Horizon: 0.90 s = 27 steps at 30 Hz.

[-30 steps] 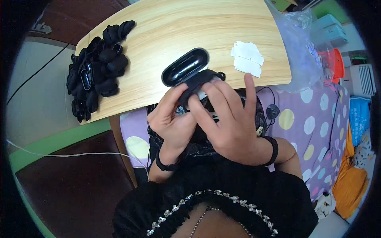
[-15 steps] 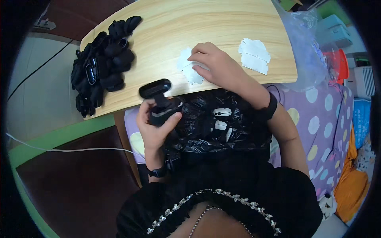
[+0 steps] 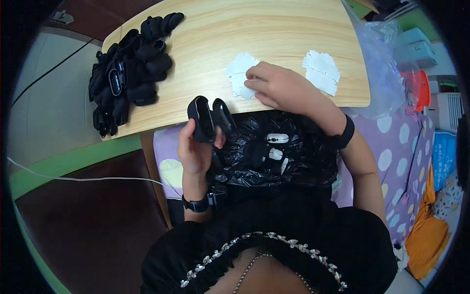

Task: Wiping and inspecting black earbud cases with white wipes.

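My left hand point(image 3: 197, 153) is closed round a small black hinged case point(image 3: 201, 117). The case is held tilted above the table's near edge, with its glossy-edged lid swung apart from the body. My right hand point(image 3: 281, 85) rests at a torn-edged white sheet point(image 3: 241, 71), fingers curled and pressed at its right side. Whether a small piece is pinched under the fingertips is hidden. A second white sheet point(image 3: 322, 72), split across by a tear line, lies to the right of that hand.
Many black cases point(image 3: 129, 73) are heaped at the left of the wooden table point(image 3: 205, 44). Black plastic point(image 3: 245, 164) covers my lap, with a few white pieces point(image 3: 277, 138) on it. Clear plastic bags point(image 3: 382, 73) hang off the table's right edge. A white cable point(image 3: 98, 179) runs at left.
My left hand has turned the case, so its body now stands left of the lid. My right hand stays at the white sheet, its fingers drawn closer together. The view has shifted slightly.
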Each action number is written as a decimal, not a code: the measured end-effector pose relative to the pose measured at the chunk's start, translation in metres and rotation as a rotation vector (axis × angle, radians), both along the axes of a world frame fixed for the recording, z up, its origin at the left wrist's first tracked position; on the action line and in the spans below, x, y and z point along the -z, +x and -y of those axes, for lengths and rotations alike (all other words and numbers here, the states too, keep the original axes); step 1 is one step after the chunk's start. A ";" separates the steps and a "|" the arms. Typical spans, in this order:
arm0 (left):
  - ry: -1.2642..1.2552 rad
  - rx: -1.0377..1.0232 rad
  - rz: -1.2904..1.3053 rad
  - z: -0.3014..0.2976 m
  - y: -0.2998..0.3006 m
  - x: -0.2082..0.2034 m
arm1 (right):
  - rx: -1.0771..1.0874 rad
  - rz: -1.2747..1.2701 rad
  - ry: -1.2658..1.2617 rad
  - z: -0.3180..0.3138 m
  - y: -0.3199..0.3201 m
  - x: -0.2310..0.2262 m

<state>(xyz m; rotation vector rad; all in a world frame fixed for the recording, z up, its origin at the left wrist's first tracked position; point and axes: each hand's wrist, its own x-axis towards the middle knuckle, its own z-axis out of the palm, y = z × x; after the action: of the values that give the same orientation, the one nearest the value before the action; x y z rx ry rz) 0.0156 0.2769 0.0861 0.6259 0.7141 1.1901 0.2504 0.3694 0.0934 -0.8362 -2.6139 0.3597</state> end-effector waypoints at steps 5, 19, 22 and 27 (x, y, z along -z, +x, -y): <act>-0.119 0.021 0.105 -0.006 0.013 -0.011 | -0.036 -0.002 0.111 0.000 0.007 0.009; -0.405 0.319 0.205 -0.023 0.040 -0.029 | -0.012 -0.260 0.524 0.072 -0.018 -0.035; -0.424 0.319 0.167 -0.024 0.044 -0.032 | 0.004 -0.287 0.393 0.077 -0.014 -0.033; -0.453 0.298 0.093 -0.019 0.047 -0.029 | -0.005 -0.342 0.232 0.082 -0.014 -0.031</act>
<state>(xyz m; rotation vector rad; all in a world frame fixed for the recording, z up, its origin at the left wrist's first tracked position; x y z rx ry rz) 0.0627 0.2959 0.1149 0.2816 0.7513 0.7420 0.2359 0.2874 0.1241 -0.6278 -2.2857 0.1761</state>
